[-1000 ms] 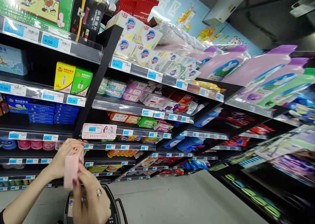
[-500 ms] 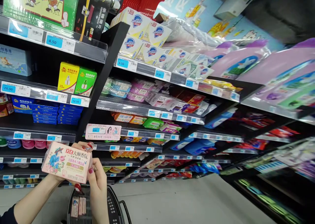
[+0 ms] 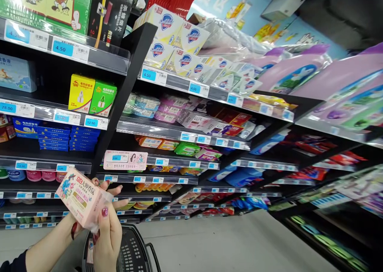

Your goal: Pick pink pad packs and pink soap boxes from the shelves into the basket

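Both of my hands hold a pink plastic-wrapped pack of laundry soap (image 3: 80,198), printed with flowers and Chinese writing. My left hand (image 3: 67,228) supports it from behind and below. The thumb shows at the lower edge, and fingertips stick out past the far side; the palm is hidden by the pack. My right hand (image 3: 107,236) grips the near right end, its thumb pressed on the crinkled wrapper. The pack is tilted, showing its front and one end. Below my hands is a black shopping basket (image 3: 131,246), with a similar pink pack (image 3: 90,251) partly visible inside.
Black shelves stand ahead, with Safeguard soap boxes (image 3: 166,22) on top and a pink laundry soap sign (image 3: 125,160) lower down. Yellow and green boxes (image 3: 81,93) sit at left. Large pink bottles (image 3: 302,74) stand at right. Grey floor (image 3: 203,244) runs along the shelves.
The soap pack has turned from showing its front squarely to a slant, with its right end now visible. Fingers behind it now extend farther right. The right hand has shifted slightly left.
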